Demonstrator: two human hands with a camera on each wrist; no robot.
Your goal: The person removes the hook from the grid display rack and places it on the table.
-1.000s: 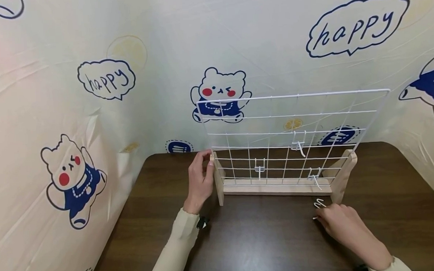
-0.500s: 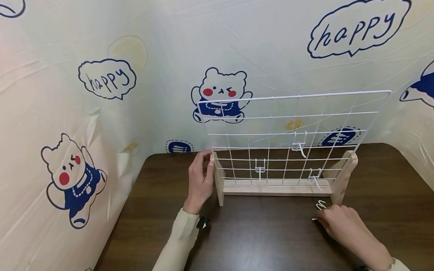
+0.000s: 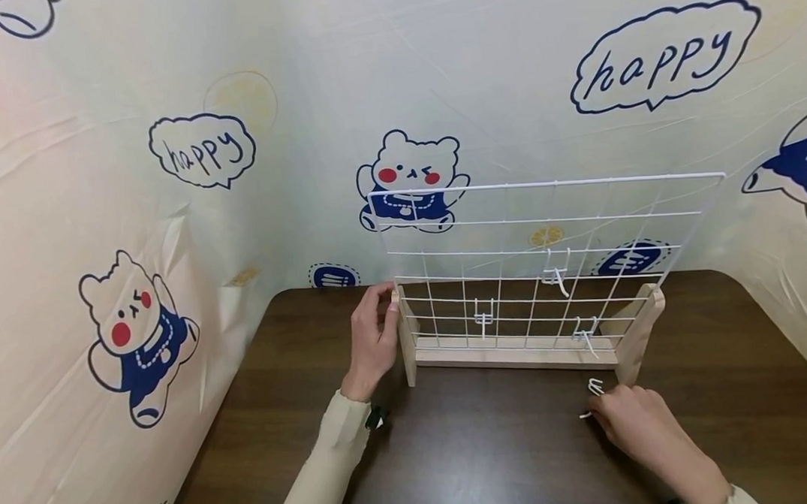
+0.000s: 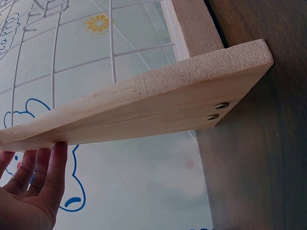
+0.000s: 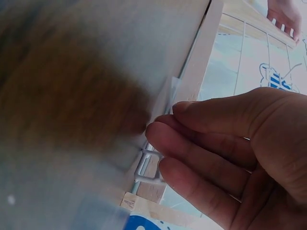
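Observation:
A white wire grid rack point(image 3: 506, 277) stands upright on a pale wooden base point(image 3: 516, 356). Several white hooks hang on its wires: one upper right point(image 3: 555, 273), another left of centre, and a third low at the right. My left hand point(image 3: 372, 343) holds the upper end of the left wooden side panel point(image 3: 406, 338), fingertips against its edge in the left wrist view. At the rack's front right, my right hand point(image 3: 637, 422) pinches a loose white wire hook point(image 3: 595, 387), its two bent prongs sticking out beyond the fingers. The fingers hide the middle of that hook.
The rack's right wooden side panel point(image 3: 640, 332) rises close behind the right hand. A dark brown wooden table point(image 3: 493, 451) lies underneath. Behind and to the left hangs a pale cloth point(image 3: 290, 137) printed with bears and the word "happy".
The hook in my right hand has turned slightly, its prongs now closer together in the view. My left hand stays on the side panel.

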